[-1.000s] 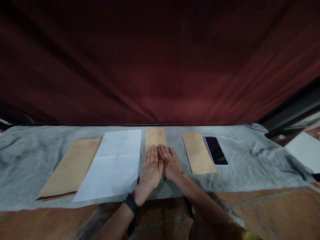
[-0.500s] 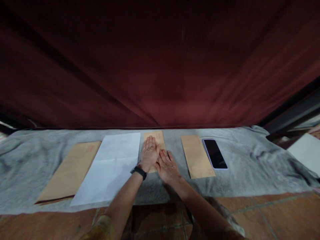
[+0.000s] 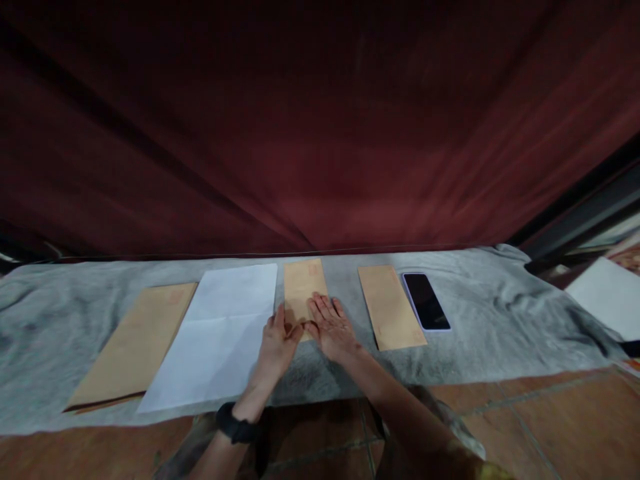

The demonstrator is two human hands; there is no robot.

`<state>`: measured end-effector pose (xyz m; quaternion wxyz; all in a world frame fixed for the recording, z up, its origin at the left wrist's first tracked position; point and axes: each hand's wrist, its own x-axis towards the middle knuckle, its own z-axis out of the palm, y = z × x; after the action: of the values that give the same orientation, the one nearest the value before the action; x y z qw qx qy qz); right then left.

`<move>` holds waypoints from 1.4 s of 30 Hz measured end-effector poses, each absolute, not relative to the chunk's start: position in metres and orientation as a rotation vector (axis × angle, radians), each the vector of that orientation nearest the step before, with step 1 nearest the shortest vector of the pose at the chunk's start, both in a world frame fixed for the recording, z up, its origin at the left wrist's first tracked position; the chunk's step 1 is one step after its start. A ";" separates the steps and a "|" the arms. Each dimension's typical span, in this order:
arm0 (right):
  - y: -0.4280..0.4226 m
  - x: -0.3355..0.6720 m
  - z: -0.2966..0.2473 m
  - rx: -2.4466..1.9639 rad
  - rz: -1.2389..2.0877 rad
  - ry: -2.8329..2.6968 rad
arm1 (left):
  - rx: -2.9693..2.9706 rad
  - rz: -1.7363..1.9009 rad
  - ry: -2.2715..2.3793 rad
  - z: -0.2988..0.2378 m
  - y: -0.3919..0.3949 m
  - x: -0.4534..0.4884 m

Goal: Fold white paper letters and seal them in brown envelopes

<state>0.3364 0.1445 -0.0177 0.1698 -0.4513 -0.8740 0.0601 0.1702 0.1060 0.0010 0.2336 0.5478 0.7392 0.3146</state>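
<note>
A small brown paper envelope (image 3: 306,277) with faint red print near its top right corner lies flat on the grey cloth. My right hand (image 3: 334,328) rests on its lower right part, fingers stretched out and flat. At the lower left edge of the same envelope is my left hand (image 3: 277,343), its thumb spread away from the fingers and over the paper. Whether the left fingertips press on the envelope's edge I cannot tell. Just left of that hand lies a white sheet of paper (image 3: 220,347) with a crease across it.
A stack of larger brown envelopes (image 3: 137,340) sits at the left, partly beside the white sheet. To the right are brown envelopes (image 3: 390,310) and a phone (image 3: 426,302) with a purple case. A dark red curtain (image 3: 320,167) hangs behind the grey cloth (image 3: 490,320); tiled floor (image 3: 550,413) borders its front.
My left hand has slid down and left from the envelope's middle to its lower left edge, and its thumb has spread. My right hand stays flat on the envelope. The view has shifted slightly.
</note>
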 end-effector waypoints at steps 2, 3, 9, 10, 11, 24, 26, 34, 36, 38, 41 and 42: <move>0.146 0.337 -0.018 -1.282 0.168 -2.495 | 1.450 0.838 2.058 0.013 0.099 0.169; 0.146 0.338 -0.018 -1.280 0.169 -2.500 | 1.418 0.832 2.064 0.018 0.097 0.168; 0.148 0.339 -0.019 -1.262 0.170 -2.518 | 1.104 0.915 1.778 0.023 0.094 0.171; 0.148 0.339 -0.019 -1.257 0.170 -2.519 | 1.055 0.942 1.722 0.023 0.094 0.173; 0.148 0.340 -0.018 -1.253 0.170 -2.519 | 1.003 0.962 1.679 0.023 0.093 0.175; 0.154 0.371 -0.004 -1.343 0.155 -2.387 | 0.774 1.065 1.490 0.051 0.094 0.174; 0.150 0.372 0.011 -1.341 0.183 -2.310 | 0.797 1.146 1.459 0.060 0.095 0.176; 0.110 0.342 0.035 -1.268 0.113 -2.436 | 0.836 1.296 1.339 0.071 0.099 0.201; 0.112 0.340 0.031 -1.317 0.096 -2.445 | 0.840 1.297 1.307 0.072 0.099 0.207; 0.119 0.344 0.031 -1.355 0.138 -2.397 | 0.851 1.323 1.249 0.072 0.099 0.210; 0.134 0.354 0.037 -1.336 0.380 -2.084 | 0.834 1.395 1.230 0.070 0.100 0.208; 0.138 0.357 0.039 -1.308 0.500 -1.922 | 0.808 1.406 1.272 0.068 0.101 0.207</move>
<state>0.3571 0.1378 0.0394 0.3724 -0.5106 -0.7501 0.1951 0.2067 0.1007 0.0681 0.5144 0.3363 0.5292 0.5850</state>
